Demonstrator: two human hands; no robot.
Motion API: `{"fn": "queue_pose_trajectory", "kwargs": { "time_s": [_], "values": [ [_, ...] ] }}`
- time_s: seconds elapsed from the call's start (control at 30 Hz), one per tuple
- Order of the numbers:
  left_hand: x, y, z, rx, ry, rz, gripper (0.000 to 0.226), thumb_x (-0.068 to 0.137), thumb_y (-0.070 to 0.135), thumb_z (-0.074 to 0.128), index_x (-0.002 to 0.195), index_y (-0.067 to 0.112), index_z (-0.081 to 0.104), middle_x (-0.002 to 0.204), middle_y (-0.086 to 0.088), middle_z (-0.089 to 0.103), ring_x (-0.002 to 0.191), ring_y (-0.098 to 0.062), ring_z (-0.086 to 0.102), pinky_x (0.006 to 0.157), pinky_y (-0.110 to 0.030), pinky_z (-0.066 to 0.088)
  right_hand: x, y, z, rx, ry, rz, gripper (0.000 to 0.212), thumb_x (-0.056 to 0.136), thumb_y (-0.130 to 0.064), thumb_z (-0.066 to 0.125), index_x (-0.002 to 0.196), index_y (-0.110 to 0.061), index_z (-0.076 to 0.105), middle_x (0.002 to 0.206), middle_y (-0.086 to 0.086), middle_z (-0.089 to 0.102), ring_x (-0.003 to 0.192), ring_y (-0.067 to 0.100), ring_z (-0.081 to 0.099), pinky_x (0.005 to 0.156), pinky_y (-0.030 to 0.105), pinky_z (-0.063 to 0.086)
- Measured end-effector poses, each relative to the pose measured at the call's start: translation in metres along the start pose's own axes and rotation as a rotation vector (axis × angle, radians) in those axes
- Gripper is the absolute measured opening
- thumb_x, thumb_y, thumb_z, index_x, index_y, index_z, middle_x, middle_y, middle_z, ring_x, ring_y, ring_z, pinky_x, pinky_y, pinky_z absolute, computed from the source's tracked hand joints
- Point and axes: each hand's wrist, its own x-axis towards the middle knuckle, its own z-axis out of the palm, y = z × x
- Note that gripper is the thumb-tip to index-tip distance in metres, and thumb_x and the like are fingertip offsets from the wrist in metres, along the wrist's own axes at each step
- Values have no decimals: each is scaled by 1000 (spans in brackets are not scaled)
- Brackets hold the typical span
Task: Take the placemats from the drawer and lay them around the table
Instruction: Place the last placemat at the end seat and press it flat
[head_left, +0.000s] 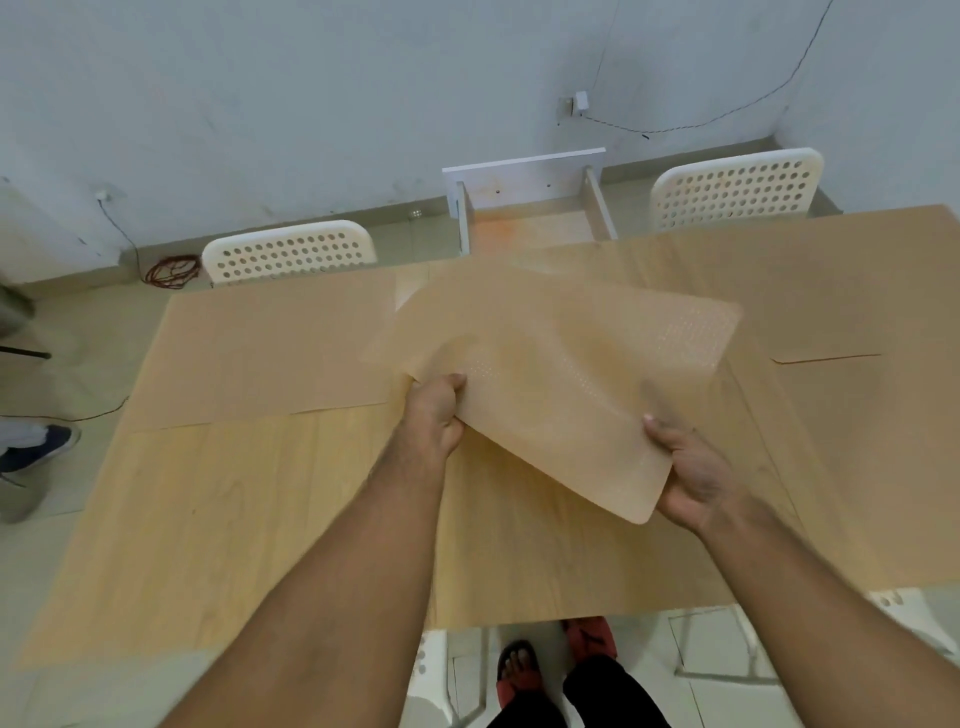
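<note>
The left hand (434, 410) has its fingers curled round the left edge of a tan perforated placemat (561, 364), which is held up, sagging, over the middle of the table (234, 493), probably to spread it flat before laying. Beyond the table's far edge, the open drawer (524, 179) shows only its bare bottom. The right hand (691, 478) pinches the mat's near corner, thumb on top.

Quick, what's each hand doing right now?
Left hand: grips the placemat by its left edge.
Right hand: holds the same placemat at its near corner, thumb on top.
</note>
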Motion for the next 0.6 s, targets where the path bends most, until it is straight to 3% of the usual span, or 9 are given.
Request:
{"fn": "queue_pose_trajectory", "kwargs": {
  "time_s": [0.07, 0.17, 0.33, 0.6],
  "values": [
    [-11, 12, -12, -32, -5, 33, 40, 92, -6, 59, 131, 1, 56, 117, -20, 69, 95, -33, 71, 62, -39, 61, -6, -1, 11, -31, -20, -31, 33, 98, -11, 56, 130, -4, 61, 123, 19, 68, 107, 32, 68, 73, 44, 61],
    [-32, 31, -41, -117, 11, 97, 43, 90, -9, 59, 132, -1, 55, 117, -22, 69, 97, -34, 72, 64, -40, 61, -14, 3, 29, -38, -101, -69, 36, 97, -8, 57, 132, -13, 62, 125, 15, 69, 113, 31, 67, 76, 44, 61],
    [-81, 47, -109, -266, 98, 196, 34, 91, -9, 60, 125, -6, 62, 107, -19, 73, 88, -27, 74, 65, -37, 62, -32, 32, 67, -100, -305, -48, 40, 99, -7, 52, 130, -29, 66, 119, 8, 73, 106, 24, 71, 75, 39, 61],
    [-157, 26, -231, -483, 326, 259, 35, 97, -2, 58, 131, -7, 56, 101, -18, 71, 69, -19, 74, 51, -26, 57, -57, 108, 111, -260, -422, 85, 40, 94, -7, 61, 132, -19, 64, 121, 10, 71, 93, 23, 73, 74, 42, 62]
  ]
}}
